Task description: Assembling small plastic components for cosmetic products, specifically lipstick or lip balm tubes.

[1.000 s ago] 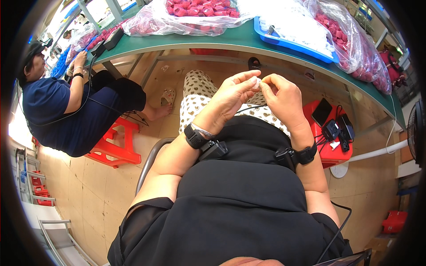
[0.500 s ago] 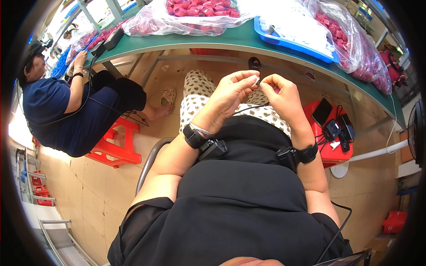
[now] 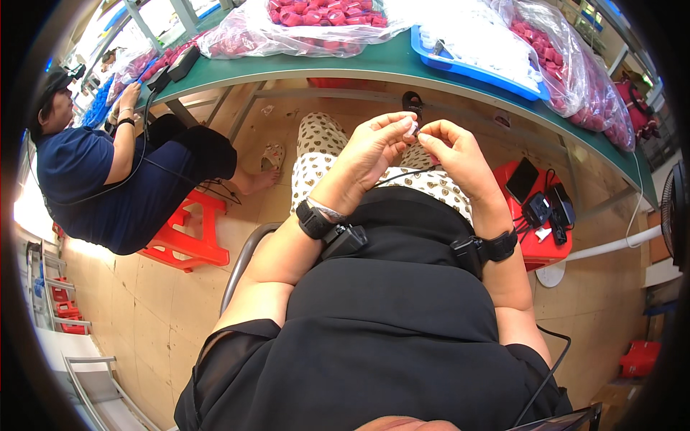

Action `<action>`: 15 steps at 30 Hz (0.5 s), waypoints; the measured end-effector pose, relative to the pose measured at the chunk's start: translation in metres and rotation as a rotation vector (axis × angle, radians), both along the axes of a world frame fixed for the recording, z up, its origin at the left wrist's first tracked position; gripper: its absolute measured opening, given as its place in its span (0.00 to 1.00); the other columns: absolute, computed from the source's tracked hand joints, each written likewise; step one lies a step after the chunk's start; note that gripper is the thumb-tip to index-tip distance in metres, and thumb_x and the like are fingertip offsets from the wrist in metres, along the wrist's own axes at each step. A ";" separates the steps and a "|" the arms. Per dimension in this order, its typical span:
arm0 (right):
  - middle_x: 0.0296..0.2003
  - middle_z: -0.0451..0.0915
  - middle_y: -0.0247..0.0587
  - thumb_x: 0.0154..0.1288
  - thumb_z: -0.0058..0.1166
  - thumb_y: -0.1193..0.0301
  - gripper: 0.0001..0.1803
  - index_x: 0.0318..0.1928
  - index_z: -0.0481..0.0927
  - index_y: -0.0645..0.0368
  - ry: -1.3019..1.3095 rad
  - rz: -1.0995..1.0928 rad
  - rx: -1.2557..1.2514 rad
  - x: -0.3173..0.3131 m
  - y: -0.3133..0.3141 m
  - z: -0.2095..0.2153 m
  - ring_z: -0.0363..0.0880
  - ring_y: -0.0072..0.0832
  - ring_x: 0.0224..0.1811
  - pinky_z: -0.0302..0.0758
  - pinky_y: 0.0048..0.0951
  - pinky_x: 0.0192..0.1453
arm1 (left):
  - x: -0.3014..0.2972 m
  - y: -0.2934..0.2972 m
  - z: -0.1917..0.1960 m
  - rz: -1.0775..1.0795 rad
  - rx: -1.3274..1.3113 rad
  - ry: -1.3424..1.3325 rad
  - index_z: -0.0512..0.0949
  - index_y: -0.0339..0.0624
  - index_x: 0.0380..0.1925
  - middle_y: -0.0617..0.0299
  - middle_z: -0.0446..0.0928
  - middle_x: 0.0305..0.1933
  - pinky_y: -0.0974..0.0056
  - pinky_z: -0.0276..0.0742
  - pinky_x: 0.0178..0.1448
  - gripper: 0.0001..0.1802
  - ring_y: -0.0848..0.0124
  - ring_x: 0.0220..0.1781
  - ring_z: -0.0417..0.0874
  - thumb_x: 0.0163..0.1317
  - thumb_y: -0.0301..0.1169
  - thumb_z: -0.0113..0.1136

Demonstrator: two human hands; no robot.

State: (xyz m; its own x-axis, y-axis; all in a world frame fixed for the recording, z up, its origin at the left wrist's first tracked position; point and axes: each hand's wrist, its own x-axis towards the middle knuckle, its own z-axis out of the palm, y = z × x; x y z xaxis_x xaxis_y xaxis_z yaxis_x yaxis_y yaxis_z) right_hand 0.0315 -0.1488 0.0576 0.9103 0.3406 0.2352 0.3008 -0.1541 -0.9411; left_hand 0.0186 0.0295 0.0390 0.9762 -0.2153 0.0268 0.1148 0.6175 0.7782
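Above my lap, my left hand (image 3: 375, 149) pinches a small whitish piece (image 3: 411, 130) between thumb and forefinger. Its exact kind is too small to make out. Close to it on the right, my right hand (image 3: 458, 154) has its thumb and forefinger drawn together at the tips. Whatever those right fingertips hold, if anything, is hidden. Ahead of both hands, on the green table (image 3: 359, 66), lies a blue tray (image 3: 471, 74) heaped with small white pieces (image 3: 478, 54).
Clear plastic bags of red pieces (image 3: 323, 14) lie on the table. To my right, a red stool (image 3: 535, 255) carries a phone (image 3: 522, 179) and black devices with cables, near a fan (image 3: 675, 212). A seated co-worker (image 3: 93, 172) is on the left.
My fingertips have parted slightly, and more of the whitish piece shows in my left fingers. The right hand has shifted a little. The co-worker stays in place.
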 end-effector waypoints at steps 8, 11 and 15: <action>0.26 0.77 0.29 0.62 0.55 0.71 0.08 0.33 0.80 0.64 0.028 -0.010 -0.014 0.002 -0.003 -0.001 0.69 0.12 0.27 0.69 0.19 0.33 | 0.001 0.001 0.000 -0.049 -0.010 0.022 0.77 0.36 0.49 0.63 0.80 0.40 0.71 0.74 0.49 0.16 0.76 0.41 0.80 0.62 0.30 0.62; 0.24 0.76 0.28 0.61 0.56 0.71 0.07 0.33 0.80 0.63 -0.004 -0.019 -0.038 0.001 -0.002 0.001 0.68 0.12 0.26 0.67 0.19 0.31 | 0.000 -0.001 0.003 -0.070 0.007 0.029 0.78 0.38 0.45 0.65 0.80 0.37 0.76 0.74 0.41 0.14 0.79 0.38 0.79 0.60 0.31 0.65; 0.23 0.76 0.27 0.62 0.57 0.70 0.08 0.32 0.80 0.63 -0.027 -0.040 -0.019 -0.002 0.001 0.003 0.67 0.13 0.26 0.66 0.20 0.30 | 0.000 -0.002 0.001 -0.091 0.014 0.000 0.79 0.38 0.44 0.65 0.80 0.37 0.75 0.74 0.42 0.14 0.79 0.38 0.78 0.60 0.32 0.65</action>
State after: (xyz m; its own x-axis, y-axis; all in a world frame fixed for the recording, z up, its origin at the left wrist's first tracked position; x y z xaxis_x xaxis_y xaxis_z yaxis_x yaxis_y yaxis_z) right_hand 0.0296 -0.1479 0.0606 0.9165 0.3090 0.2542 0.3198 -0.1838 -0.9295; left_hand 0.0183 0.0272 0.0400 0.9525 -0.3037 0.0233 0.1699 0.5932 0.7869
